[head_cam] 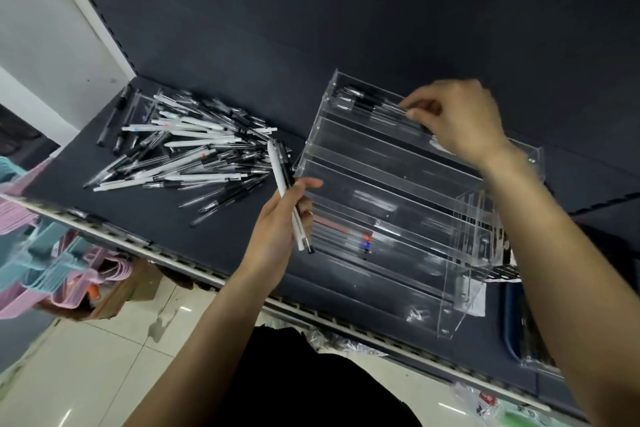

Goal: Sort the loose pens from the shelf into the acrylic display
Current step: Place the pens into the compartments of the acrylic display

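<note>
Your right hand (457, 118) pinches black pens (370, 104) in the top tier of the acrylic display (398, 191), near the shelf's (180, 229) back edge; lay them parallel before releasing. Your left hand (277, 232) grips a white pen (282, 184) and a black one. The loose pile (194, 149) lies toward the shelf's left end.

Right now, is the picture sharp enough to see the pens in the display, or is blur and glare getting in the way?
Head view: wide-angle bend curves the shelf edge; motion blur smears the right hand and the display, whose acrylic throws glare streaks; pile sharper.
</note>
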`<action>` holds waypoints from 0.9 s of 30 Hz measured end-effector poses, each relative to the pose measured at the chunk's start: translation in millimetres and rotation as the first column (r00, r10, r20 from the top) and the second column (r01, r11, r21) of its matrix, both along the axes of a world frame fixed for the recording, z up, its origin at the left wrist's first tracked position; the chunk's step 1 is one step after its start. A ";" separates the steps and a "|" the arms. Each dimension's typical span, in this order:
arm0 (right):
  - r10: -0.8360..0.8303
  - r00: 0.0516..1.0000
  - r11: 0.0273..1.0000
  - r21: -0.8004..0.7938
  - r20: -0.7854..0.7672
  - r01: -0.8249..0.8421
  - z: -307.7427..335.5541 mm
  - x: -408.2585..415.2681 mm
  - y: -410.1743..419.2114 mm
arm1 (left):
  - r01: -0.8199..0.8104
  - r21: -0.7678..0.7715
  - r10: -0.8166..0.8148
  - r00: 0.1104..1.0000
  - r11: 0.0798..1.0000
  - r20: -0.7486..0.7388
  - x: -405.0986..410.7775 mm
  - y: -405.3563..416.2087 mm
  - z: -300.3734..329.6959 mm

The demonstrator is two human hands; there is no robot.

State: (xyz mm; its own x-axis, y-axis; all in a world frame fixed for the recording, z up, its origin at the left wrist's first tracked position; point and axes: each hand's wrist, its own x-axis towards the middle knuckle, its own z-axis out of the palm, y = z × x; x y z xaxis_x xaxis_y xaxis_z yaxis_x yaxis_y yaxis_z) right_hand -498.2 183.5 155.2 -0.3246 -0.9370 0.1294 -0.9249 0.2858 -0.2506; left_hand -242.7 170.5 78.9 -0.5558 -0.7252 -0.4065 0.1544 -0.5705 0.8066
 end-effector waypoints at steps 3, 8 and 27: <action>0.030 0.978 0.999 0.015 0.206 -0.034 1.2 -8.4 -5.1 | 0.007 -0.001 -0.007 1.000 1.000 0.003 -0.8 -1.6 -0.1; 0.056 0.954 0.996 0.048 0.295 -0.073 -0.6 -15.2 -8.9 | 0.023 -0.024 -0.022 0.999 0.999 0.043 -2.4 -1.7 -1.2; 0.112 0.920 0.979 -0.201 0.376 -0.037 14.6 60.2 22.1 | -0.019 -0.025 0.018 1.000 1.000 -0.015 -18.5 -8.9 15.5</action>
State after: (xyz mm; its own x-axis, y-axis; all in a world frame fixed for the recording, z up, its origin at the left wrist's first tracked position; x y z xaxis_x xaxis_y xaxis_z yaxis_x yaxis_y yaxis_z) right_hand -438.0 205.7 169.8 -0.3142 -0.9316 0.1830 -0.7633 0.1332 -0.6321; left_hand -261.3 161.7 94.4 -0.5480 -0.7453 -0.3798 0.1764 -0.5468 0.8184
